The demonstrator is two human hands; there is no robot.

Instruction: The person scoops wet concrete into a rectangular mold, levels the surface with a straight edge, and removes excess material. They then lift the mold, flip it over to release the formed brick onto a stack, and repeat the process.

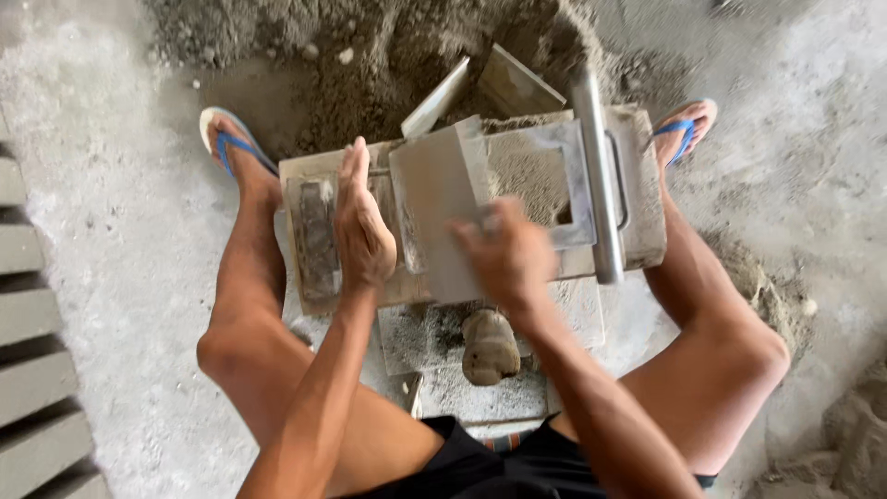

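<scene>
Grey flat plate (442,208), tilted, across the middle of a block mould (637,185) packed with sandy mix; the mould stands on the floor between the person's feet. Right hand (508,259): grip clenched on the plate's near edge, blurred. Left hand (362,226): released, fingers straight, set edge-on just beside the plate's left edge. Metal bar handle (599,176): along the mould's right end. Stone (490,346): on the floor below the mould. Blue sandals (231,143). Sand heap (370,55) behind. Grey blocks (32,370) at left.
</scene>
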